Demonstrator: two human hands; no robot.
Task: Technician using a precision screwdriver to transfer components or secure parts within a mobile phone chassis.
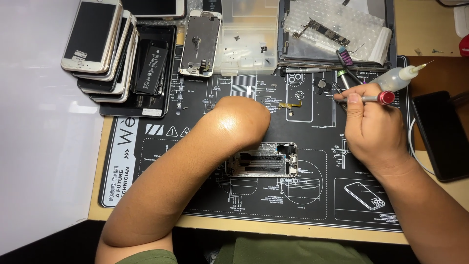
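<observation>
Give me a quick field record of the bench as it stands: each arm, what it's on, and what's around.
left arm: no hand visible; its end rests on the open phone housing
right hand: grips a red-capped screwdriver
surface: black repair mat
upper left: stack of phones
top centre: clear parts tray
by screwdriver: small squeeze bottle
right edge: dark phone

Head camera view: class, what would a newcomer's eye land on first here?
The opened phone frame lies mid-mat, with the left arm's rounded end resting at its upper left edge. The right hand grips a red-capped screwdriver at the mat's upper right. A stack of phones stands top left.
</observation>
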